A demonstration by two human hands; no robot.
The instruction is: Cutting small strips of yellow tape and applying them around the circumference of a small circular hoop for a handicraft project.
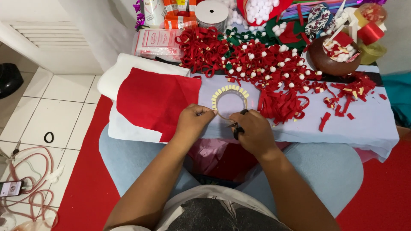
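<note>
A clear ring (230, 102) edged with small yellow tabs lies on the pale cloth-covered board (368, 124) in front of me. My left hand (193, 122) pinches the ring's near left edge with closed fingers. My right hand (254, 131) is shut on black-handled scissors (238, 126), whose tip points left at the ring's near rim. A red felt sheet (154, 100) lies on white fabric just left of the ring.
A heap of red felt loops with white pompoms (261, 60) fills the far side of the board. A brown bowl (332, 57) of scraps, a tape roll (211, 13) and packets stand behind. Red scraps (342, 105) lie right. Cables (30, 188) lie on the tiled floor left.
</note>
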